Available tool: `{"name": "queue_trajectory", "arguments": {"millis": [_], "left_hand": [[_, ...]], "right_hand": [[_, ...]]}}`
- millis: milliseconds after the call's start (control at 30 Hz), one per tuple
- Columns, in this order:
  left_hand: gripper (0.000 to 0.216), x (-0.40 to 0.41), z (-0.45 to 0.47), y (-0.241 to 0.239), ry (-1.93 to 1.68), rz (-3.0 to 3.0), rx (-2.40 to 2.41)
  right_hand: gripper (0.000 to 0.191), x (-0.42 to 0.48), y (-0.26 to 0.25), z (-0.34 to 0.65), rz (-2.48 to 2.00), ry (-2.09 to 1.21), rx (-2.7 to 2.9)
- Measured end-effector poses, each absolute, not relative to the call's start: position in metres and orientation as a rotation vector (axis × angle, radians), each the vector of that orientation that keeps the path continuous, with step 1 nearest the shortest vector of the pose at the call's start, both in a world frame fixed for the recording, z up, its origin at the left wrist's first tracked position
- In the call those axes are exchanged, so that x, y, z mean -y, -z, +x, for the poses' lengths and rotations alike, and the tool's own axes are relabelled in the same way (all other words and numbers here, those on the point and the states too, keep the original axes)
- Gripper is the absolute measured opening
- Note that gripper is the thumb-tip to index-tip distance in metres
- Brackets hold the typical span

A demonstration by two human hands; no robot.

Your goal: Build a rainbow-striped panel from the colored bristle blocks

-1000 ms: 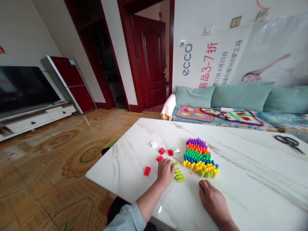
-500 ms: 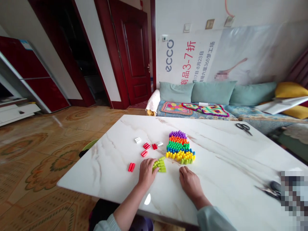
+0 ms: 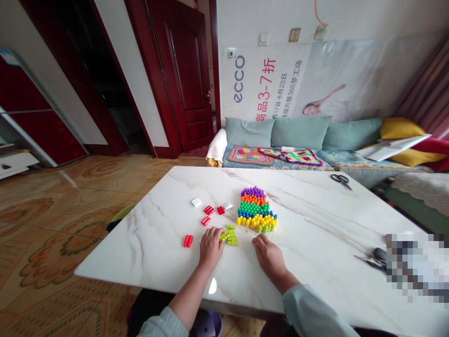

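Note:
My left hand (image 3: 211, 247) rests on the table with its fingers curled over the left end of a small cluster of lime-green pegs (image 3: 231, 237). The fingertips close round some of these pegs and partly hide them. To the right, my right hand (image 3: 269, 256) lies closed, fingers pressed together; whatever may be in it is hidden. Just beyond it stands a short row of lime-green pegs (image 3: 265, 229), at the front of a block of upright pegs in coloured bands: yellow pegs (image 3: 256, 221), blue, green pegs (image 3: 253, 208), orange and purple pegs (image 3: 253, 191).
Red pegs (image 3: 188, 241) lie in small groups left of my left hand, with white pegs (image 3: 196, 202) farther back. Black scissors (image 3: 341, 179) lie at the far right of the marble-patterned table (image 3: 308, 206); another pair (image 3: 373, 260) lies nearer. A sofa (image 3: 301, 135) stands behind.
The whole view has shifted, so everything sits farther left. My left fingers have drawn back slightly, showing more of the lime-green pegs. My right hand stays closed by the row.

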State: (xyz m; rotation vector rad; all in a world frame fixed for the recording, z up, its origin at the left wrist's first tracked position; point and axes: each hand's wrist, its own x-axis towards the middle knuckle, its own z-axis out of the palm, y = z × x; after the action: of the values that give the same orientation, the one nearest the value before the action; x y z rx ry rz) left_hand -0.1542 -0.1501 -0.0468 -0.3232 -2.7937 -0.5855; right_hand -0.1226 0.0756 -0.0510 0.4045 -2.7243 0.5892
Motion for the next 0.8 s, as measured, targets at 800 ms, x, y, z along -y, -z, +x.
{"name": "queue_trajectory", "arguments": {"millis": [800], "left_hand": [[0.027,0.149,-0.153,0.045,0.554,-0.335,2.785]], "right_hand": [[0.026,-0.053,0.034,-0.120,-0.169,-0.872,2.596]]}}
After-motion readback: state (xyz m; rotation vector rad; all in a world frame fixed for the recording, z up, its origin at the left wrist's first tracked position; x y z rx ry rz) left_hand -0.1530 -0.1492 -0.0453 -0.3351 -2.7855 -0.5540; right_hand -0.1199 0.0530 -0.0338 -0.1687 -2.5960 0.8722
